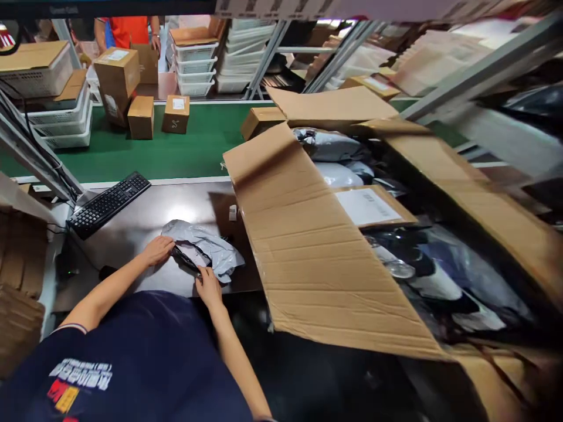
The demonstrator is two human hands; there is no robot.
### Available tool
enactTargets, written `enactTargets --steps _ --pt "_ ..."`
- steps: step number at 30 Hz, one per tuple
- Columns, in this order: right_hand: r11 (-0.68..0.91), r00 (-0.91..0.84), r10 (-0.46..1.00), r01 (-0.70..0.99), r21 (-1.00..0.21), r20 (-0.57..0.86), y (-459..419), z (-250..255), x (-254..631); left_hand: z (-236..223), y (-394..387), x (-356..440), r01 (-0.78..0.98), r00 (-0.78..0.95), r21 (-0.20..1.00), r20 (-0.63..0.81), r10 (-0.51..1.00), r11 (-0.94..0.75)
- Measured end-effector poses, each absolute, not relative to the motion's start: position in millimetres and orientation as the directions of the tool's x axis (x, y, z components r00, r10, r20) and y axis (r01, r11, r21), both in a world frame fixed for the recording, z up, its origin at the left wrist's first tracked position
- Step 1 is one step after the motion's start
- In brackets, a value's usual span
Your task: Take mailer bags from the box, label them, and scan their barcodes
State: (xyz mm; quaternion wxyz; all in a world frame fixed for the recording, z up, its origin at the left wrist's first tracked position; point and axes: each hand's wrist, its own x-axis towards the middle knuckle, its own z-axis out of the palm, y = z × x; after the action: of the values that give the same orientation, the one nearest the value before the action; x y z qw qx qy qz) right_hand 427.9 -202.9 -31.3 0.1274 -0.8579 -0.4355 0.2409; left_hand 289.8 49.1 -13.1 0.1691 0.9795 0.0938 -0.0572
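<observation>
A crumpled grey plastic mailer bag (pixel 211 245) lies on the dark worktable (pixel 176 205) in front of me. My left hand (pixel 157 250) rests on the bag's left edge, fingers curled onto it. My right hand (pixel 208 287) pinches the bag's near edge by a dark opening. Both forearms reach in from the bottom of the view over my navy shirt.
A black keyboard (pixel 108 203) lies left on the table. A large open cardboard box (pixel 316 258) of wrapped parcels fills the right. Behind, a green conveyor (pixel 176 146) carries small boxes (pixel 141 116). White crates (pixel 57 111) are stacked left; a person in orange (pixel 128 29) stands far back.
</observation>
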Motion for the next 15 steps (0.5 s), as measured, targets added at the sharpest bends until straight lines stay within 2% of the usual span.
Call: enactTargets --steps 2,4,7,10,13,15 --pt "-0.664 0.587 0.748 0.651 -0.368 -0.31 -203 -27 426 -13 41 300 0.081 0.989 0.336 -0.147 0.033 -0.938" --pt "-0.714 0.626 0.7 0.63 -0.305 -0.344 -202 -21 424 -15 29 310 0.024 0.987 0.339 -0.159 -0.032 -0.941" --pt "-0.724 0.615 0.675 0.658 -0.207 -0.408 -207 -11 426 -18 17 313 0.086 0.979 0.325 -0.204 0.019 -0.942" --pt "-0.697 0.572 0.683 0.695 -0.174 -0.454 -223 -6 431 -15 25 291 0.168 0.961 0.335 -0.263 0.079 -0.927" --pt "-0.604 0.457 0.767 0.751 -0.268 -0.45 -242 -7 435 -6 38 252 0.236 0.943 0.344 -0.307 0.129 -0.909" --pt "-0.502 0.314 0.842 0.753 -0.426 -0.438 -248 -10 435 -1 39 227 0.298 0.927 0.338 -0.324 0.187 -0.893"
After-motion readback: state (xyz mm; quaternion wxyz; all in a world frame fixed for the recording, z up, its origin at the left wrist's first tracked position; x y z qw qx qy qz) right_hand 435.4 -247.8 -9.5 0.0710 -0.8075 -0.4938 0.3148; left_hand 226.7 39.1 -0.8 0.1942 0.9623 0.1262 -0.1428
